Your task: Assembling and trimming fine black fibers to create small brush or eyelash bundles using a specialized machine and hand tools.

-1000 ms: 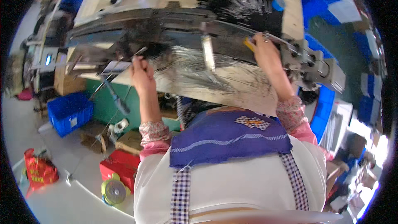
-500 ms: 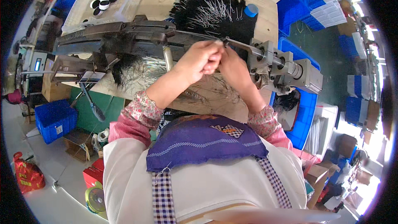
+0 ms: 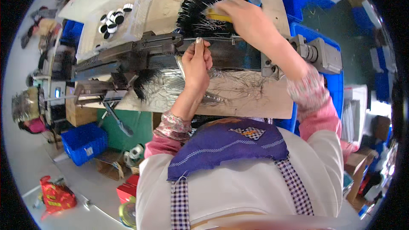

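My left hand (image 3: 197, 66) is closed, thumb up, with its fingertips pinching a thin metal wire (image 3: 219, 38) that runs along the dark metal machine (image 3: 149, 47). My right hand (image 3: 243, 15), smeared by motion, is raised over a heap of black-bristled twisted-wire brushes (image 3: 189, 15) with looped ends. It is closed round a yellow object (image 3: 219, 15), perhaps a tool handle; its exact kind is blurred. My right forearm hides part of the machine's right end.
A clear plastic crate (image 3: 136, 23) holds several black-and-white round pieces (image 3: 113, 19). Loose bristles and wires (image 3: 170, 85) lie on the wooden tabletop (image 3: 255, 106). A grey motor unit (image 3: 321, 55) stands at the right, beside a blue bin (image 3: 336, 85). A blue cap (image 3: 254, 1) sits behind the brushes.
My hands, together at the wire before, have parted. The right moved up over the brushes and now has the yellow object; the left moved slightly left along the wire. The view shifted.
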### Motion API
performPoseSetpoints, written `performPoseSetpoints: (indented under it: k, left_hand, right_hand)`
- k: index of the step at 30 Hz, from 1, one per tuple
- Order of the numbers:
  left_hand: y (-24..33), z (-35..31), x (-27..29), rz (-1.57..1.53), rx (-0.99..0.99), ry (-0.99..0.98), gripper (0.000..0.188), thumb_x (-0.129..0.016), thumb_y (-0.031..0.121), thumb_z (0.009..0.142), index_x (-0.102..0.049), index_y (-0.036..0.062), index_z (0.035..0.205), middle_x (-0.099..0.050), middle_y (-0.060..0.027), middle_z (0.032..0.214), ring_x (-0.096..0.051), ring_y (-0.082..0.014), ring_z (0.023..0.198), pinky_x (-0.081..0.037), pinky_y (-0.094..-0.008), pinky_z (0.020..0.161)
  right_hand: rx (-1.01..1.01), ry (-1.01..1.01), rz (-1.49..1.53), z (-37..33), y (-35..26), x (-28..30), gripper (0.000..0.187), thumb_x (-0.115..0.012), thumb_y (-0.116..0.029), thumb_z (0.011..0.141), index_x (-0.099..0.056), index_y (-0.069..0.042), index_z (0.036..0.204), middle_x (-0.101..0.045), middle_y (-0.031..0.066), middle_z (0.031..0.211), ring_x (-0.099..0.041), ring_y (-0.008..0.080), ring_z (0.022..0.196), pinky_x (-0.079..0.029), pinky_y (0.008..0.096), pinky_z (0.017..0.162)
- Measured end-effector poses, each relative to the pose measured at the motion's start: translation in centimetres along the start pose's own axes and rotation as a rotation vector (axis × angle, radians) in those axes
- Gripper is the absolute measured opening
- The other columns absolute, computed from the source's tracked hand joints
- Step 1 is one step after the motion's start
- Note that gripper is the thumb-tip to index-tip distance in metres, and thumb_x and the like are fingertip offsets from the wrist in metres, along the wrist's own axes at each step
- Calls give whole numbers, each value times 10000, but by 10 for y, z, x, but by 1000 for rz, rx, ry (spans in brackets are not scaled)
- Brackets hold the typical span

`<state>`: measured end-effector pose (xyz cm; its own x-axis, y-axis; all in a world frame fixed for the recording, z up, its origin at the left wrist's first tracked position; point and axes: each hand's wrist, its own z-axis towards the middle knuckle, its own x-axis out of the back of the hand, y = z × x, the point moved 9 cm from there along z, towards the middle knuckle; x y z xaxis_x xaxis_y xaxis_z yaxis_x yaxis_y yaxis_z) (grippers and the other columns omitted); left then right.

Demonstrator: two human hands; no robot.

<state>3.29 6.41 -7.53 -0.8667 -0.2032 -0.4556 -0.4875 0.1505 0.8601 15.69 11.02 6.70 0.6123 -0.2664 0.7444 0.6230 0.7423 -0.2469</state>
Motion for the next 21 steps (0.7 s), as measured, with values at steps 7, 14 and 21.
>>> performPoseSetpoints:
  k: [7,14,21]
  left_hand:
    - [-2,-8,1,-74,40,30,227,-504,259,974,-574,70,869,-362,54,552,-301,-65,460,-235,-235,444]
    - [-11,0,4,3,48,-111,450,-407,445,984,-537,15,1023,-552,-62,754,-545,-168,614,-471,-301,590]
    - [-3,-5,-36,-614,153,-350,846,-283,659,907,-269,-57,1357,-366,-213,1386,-299,-348,1345,-264,-456,1112]
  right_hand:
    - [-333,-783,475,-8,-2,-88,287,-549,-106,861,-600,62,1088,-681,123,835,-634,174,681,-518,304,649]
    - [-675,-813,869,-13,22,-102,288,-585,-149,911,-592,57,1112,-636,89,856,-611,142,719,-524,269,635]
    - [-127,-762,241,16,1,-86,350,-483,-257,961,-564,-2,1187,-626,112,1059,-606,272,930,-486,363,811]
